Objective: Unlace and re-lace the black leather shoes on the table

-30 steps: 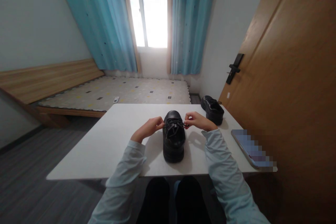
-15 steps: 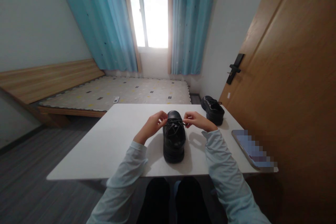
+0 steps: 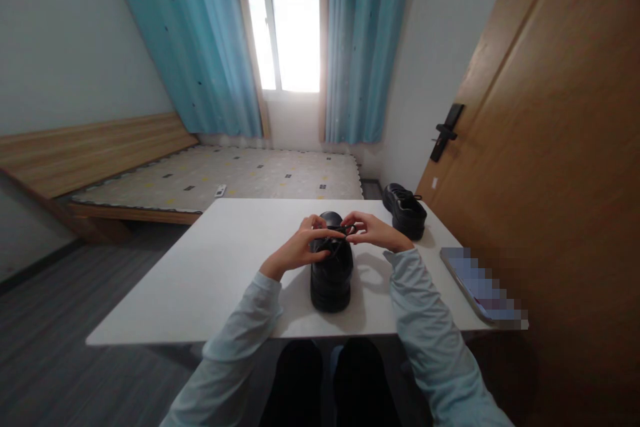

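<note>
White table (image 3: 210, 280) up close, black shoe (image 3: 331, 290) sitting flat on it, heel facing the wearer; left hand (image 3: 303, 243) kinda open over the laces (image 3: 337, 247), thumb and forefinger spread; right hand (image 3: 367, 230) pinching them; second shoe (image 3: 410, 220) further back right, then a bed (image 3: 260, 173).

No lettering or numbers can be read. The tablet-like device's screen (image 3: 473, 283) is pixelated, and the mattress's dark patches (image 3: 288, 176) are too small to decipher.
</note>
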Motion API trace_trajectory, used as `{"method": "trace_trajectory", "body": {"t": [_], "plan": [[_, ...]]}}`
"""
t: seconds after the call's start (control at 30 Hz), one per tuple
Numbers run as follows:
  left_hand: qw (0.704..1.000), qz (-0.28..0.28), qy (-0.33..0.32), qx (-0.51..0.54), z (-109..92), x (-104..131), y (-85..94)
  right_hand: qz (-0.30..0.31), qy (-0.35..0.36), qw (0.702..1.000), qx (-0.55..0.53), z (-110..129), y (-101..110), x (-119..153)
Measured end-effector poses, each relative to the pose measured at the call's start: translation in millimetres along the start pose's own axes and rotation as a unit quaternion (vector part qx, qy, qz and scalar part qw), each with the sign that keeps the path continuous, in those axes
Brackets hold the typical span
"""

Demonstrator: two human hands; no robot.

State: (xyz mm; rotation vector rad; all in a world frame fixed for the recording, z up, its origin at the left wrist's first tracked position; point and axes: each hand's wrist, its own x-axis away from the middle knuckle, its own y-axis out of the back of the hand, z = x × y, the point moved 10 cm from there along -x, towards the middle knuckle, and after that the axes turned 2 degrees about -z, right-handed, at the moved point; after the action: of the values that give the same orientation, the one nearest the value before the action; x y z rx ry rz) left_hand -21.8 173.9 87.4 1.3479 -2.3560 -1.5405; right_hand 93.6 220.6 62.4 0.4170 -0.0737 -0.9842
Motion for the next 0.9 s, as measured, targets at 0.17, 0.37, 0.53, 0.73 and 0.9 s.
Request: {"method": "trace_trajectory", "body": {"t": [0.17,0.37,0.53,0.73,0.9], "plan": [[1.0,-0.017,-0.023,-0.006,-2.7,-2.7,-0.6,0.011,0.005,0.999,0.036,4.8,-2.2,0.9],[0.995,-0.082,-0.046,-0.042,-3.4,-4.7,5.9,0.01,0.047,0.993,0.105,14.7,-6.6,0.3],[0.99,-0.134,-0.043,-0.027,-1.2,-3.7,12.9,-0.013,0.131,0.967,0.219,29.7,-20.2,-2.9],[0.988,-0.153,-0.036,0.004,-1.7,-3.7,15.9,-0.021,0.158,0.966,0.204,28.6,-34.8,-12.2],[0.987,-0.16,-0.031,0.006,-1.1,-4.1,17.0,-0.061,0.162,0.963,0.208,32.5,-29.1,-13.9]]}}
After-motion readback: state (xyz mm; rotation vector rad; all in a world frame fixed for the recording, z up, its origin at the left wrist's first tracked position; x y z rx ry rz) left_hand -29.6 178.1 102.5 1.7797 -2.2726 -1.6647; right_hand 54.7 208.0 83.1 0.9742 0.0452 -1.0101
